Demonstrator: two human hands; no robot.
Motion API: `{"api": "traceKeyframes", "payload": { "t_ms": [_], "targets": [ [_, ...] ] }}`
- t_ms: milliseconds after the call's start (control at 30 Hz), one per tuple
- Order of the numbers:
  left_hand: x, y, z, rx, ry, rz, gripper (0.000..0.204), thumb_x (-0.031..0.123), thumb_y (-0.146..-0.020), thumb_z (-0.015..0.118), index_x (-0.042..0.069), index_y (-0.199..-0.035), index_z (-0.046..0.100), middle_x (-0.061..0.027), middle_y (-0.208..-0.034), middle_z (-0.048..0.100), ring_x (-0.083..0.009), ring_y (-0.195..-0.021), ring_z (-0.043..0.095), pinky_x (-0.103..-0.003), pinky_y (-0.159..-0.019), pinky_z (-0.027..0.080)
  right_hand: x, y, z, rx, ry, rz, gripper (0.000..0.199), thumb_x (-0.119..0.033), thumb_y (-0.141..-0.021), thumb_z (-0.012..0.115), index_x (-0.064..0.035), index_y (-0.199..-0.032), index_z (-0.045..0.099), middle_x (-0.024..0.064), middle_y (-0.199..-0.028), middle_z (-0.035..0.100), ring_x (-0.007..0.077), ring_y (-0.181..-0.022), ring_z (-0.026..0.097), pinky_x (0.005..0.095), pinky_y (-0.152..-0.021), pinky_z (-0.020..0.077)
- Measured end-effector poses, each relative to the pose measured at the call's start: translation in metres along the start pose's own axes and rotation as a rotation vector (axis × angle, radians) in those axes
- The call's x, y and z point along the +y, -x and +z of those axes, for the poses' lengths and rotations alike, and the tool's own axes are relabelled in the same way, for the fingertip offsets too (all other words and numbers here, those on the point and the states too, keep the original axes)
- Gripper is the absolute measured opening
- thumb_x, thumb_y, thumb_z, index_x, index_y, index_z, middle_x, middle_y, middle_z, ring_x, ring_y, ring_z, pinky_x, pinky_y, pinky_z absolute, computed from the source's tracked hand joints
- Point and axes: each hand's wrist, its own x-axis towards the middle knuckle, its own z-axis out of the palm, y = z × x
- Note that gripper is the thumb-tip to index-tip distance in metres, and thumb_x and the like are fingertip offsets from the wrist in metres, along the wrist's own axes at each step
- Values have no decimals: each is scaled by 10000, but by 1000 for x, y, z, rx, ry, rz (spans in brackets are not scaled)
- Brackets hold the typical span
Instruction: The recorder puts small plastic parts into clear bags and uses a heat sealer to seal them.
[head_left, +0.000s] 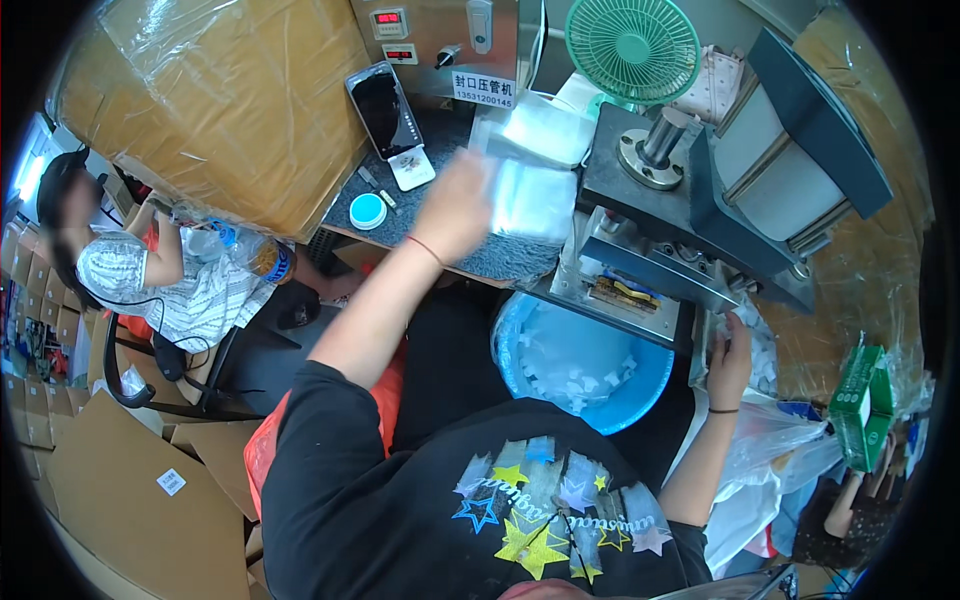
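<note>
My left hand (455, 212) is over the table, smeared by motion, so its fingers and anything in them cannot be made out. Next to it lies a pile of clear plastic sleeves (535, 200) on the dark cloth. My right hand (730, 358) is low at the right side of a grey metal press (655, 255). Its fingers look curled up against the machine's edge, beside crumpled clear plastic (758, 345); what they grip is hidden. Between the press and my lap stands a blue basin (650, 390) with white scraps (575, 355) in it.
A phone (385, 110) on a stand and a small round turquoise-lidded tub (368, 211) stand on the table. A green fan (632, 48) is behind the press. Large cartons (220, 110) rise at the left, where another person (165, 260) sits. A green box (860, 408) is at the right.
</note>
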Motion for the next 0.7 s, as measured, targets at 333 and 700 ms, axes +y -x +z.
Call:
{"api": "traceKeyframes", "payload": {
  "t_ms": [333,700],
  "targets": [
    [65,101,7,-172,-11,74,350,271,-904,628,80,-1197,614,-155,-1293,596,-372,-1232,540,-527,-1037,387,16,20,-6,88,-145,154,163,-70,-943,628,12,-1076,580,120,-927,610,233,-795,616,323,-745,496],
    [123,99,-16,-307,783,-93,138,167,-943,636,37,-919,677,-121,-840,678,-276,-782,669,-348,-707,525,-92,19,-26,-180,-440,-242,96,-67,-966,555,-3,-1014,608,79,-927,592,161,-825,544,289,-755,444]
  ]
}}
